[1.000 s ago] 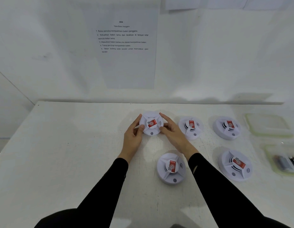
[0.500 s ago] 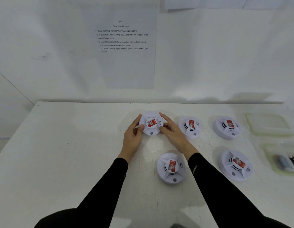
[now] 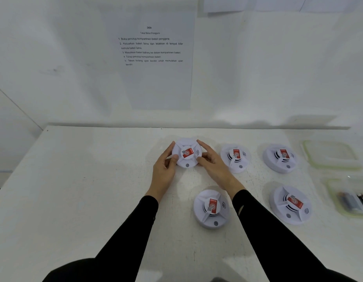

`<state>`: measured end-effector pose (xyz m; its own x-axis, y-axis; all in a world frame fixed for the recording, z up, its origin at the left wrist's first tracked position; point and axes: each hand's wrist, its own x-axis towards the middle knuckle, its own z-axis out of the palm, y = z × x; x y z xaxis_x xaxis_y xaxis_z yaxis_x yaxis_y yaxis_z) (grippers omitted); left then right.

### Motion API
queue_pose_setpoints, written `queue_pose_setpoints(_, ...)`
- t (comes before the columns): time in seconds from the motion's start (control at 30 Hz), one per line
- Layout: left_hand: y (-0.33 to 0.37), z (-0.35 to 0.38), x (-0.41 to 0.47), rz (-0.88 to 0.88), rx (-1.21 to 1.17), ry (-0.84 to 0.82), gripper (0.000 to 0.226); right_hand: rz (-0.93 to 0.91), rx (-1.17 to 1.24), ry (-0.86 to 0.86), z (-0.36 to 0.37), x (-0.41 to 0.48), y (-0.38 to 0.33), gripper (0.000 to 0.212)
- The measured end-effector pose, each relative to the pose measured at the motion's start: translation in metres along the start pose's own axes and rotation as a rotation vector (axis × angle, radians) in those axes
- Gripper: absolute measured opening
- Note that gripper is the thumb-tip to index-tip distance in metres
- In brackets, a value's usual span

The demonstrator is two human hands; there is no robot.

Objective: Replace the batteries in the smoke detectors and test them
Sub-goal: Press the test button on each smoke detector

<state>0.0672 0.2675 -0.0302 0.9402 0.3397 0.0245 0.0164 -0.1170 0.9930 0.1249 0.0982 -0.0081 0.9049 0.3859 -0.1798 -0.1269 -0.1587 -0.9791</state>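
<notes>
- Head view: we hold a round white plastic smoke detector with a red label (image 3: 186, 153), face-up, directly below the white printed instruction sheet (image 3: 156, 78). We cannot tell whether it rests on the white table (image 3: 95, 190) or sits just above it.
- Our left hand (image 3: 164, 169) pinches its left rim between the thumb and curled fingers. Our right hand (image 3: 214, 167) pinches the right rim, with the index finger over the far edge and the thumb on the near edge.
- We judge the step to be lifting and turning it over to reach the battery cover. Nothing looks opened yet.
- To do it well, we grip the rim only, off the grey button and the vents, and lift before flipping.
- We turn it clear of the second white detector (image 3: 211, 208), which lies below the sheet and nearer us.
- The clear plastic box of batteries (image 3: 351, 198) lies far right of the sheet, so we work within reach of it.
</notes>
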Motion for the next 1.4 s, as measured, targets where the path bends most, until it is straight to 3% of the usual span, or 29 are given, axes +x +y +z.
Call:
queue_pose_setpoints(0.33, -0.004, 0.000, 0.001, 0.002, 0.016, 0.004, 0.044, -0.023, -0.050, 0.049, 0.003, -0.002, 0.000, 0.052)
queue_pose_setpoints(0.53, -0.008, 0.000, 0.002, 0.059, 0.158, 0.032, 0.042, 0.002, -0.149, 0.089, 0.003, -0.003, 0.000, 0.049)
queue_pose_setpoints(1.2, -0.009, 0.005, 0.001, 0.015, 0.156, 0.058, 0.036, 0.073, -0.200, 0.062, 0.006, -0.006, -0.006, 0.047)
queue_pose_setpoints(1.4, 0.003, 0.003, -0.002, -0.026, 0.037, 0.100, 0.034, 0.060, -0.094, 0.097, -0.010, -0.021, -0.014, 0.040)
